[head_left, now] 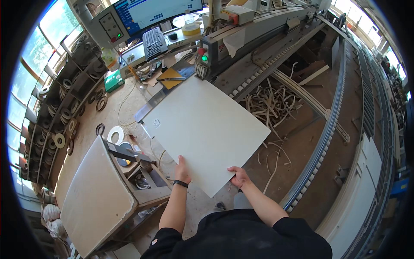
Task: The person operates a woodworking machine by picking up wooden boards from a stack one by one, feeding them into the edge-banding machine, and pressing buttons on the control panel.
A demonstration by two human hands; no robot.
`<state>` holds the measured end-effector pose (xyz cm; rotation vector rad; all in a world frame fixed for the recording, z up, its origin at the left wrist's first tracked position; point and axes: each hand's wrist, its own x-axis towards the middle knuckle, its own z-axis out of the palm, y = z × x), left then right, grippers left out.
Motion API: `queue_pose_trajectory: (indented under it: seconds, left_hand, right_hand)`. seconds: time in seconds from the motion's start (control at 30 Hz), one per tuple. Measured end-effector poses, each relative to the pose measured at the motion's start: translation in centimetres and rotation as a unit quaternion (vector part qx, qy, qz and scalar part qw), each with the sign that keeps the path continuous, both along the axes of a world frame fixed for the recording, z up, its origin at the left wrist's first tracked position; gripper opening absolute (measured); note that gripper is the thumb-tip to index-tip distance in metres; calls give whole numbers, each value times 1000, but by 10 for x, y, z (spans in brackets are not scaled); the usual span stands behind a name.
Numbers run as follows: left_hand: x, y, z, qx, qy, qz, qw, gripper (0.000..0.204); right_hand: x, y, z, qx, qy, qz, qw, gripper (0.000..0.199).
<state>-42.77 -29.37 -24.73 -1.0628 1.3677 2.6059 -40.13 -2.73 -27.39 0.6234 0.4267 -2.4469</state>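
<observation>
A large flat white panel (207, 134) spreads out in front of me, with a small printed label (156, 123) near its left edge. My left hand (183, 171) grips the panel's near left edge, thumb on top and a dark band on the wrist. On the near right edge, my right hand (239, 176) is closed round the panel with its thumb over the face. The fingers of both hands are partly hidden under it. The panel's far end lies at the metal edge of the machine (151, 103), near a yellow-brown pad (171, 78).
A roller conveyor rail (327, 134) curves along the right, with a heap of cut strips (271, 103) beside the machine. A worn-topped table (97, 190) stands at the left. Rolls of edge banding (64, 113) fill the rack by the windows. A keyboard (154, 43) and monitor (151, 15) sit ahead.
</observation>
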Motion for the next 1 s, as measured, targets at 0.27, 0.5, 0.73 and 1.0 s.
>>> queue_pose_trajectory:
  seconds: [0.27,0.5,0.73,1.0]
  left_hand:
    - [-84,96,4,-88,-63,-29,994,59]
    - [-141,154,19,-59,-87,-53,993,58]
    - [-171,185,5,32,50,-118,991,58]
    - [-162,206,-55,74,8,-375,924,35]
  right_hand:
    - [-79,87,-8,43,24,-32,998,36]
    - [-112,129,15,146,108,-150,972,38]
    - [23,115,15,94,-14,-272,957,36]
    - [280,67,41,196,-55,-260,944,30]
